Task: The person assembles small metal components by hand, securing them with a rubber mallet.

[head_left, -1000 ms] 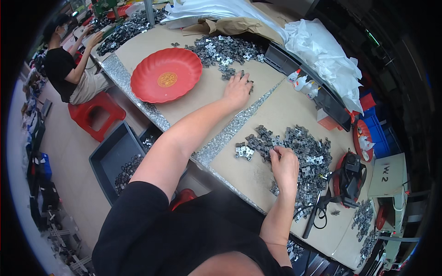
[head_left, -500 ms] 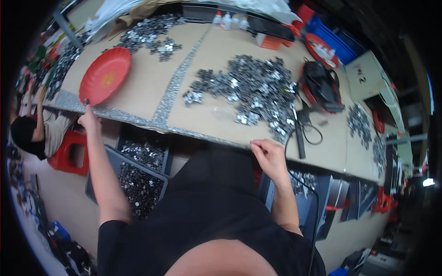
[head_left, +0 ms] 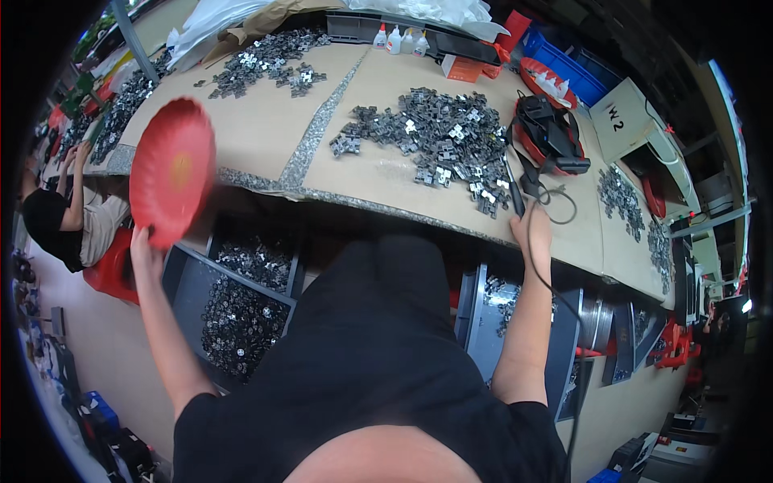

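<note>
Pale floor (head_left: 97,338), red stool (head_left: 111,275) left; long worktable (head_left: 250,121); bright light (head_left: 747,306) right.

Top of frame: 4 small bottles (head_left: 394,40), white plastic sheets (head_left: 427,10), brown paper (head_left: 278,18). Upper right: blue bin (head_left: 586,81), pale box (head_left: 630,113). Far left: other person (head_left: 50,217) on red stool (head_left: 113,271).

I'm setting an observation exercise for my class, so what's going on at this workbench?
A person's left hand grips a red scalloped plate by its near edge, holding it tilted at the table's front edge. The right hand is at a black-handled tool; whether it grips it is unclear. Small metal parts lie heaped on the table. A co-worker sits at left.
</note>
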The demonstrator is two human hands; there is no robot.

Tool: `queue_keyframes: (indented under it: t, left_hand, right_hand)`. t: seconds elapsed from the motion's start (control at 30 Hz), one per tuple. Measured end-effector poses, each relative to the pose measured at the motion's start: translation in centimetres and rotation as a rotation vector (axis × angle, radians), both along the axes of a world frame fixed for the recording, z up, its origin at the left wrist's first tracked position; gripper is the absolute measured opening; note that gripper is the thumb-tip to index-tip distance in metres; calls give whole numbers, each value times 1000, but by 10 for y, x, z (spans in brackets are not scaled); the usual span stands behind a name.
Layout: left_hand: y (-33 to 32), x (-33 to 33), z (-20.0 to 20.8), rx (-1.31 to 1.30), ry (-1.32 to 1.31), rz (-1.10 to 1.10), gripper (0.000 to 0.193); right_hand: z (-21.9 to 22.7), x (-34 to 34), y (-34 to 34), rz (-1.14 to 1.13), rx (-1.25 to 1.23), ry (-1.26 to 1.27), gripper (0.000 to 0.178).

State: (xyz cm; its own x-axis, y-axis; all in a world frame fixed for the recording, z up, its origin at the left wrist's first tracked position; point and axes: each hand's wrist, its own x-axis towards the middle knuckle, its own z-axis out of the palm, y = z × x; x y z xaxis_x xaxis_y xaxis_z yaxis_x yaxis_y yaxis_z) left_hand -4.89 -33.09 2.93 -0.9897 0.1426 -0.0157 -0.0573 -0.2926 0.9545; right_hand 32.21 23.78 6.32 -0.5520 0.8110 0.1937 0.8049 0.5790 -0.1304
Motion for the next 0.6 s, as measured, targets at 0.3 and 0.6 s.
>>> queue_keyframes:
  t: [0.3, 0.6]
  left_hand:
    - [-33, 144, -46, -180, -350, -348, 41]
    - [146, 163, -46, -509, -258, -553, 48]
  right_hand:
    - [-5, -8, 20, 157, -23, 100, 31]
    - [20, -23, -18, 156, -885, 874, 22]
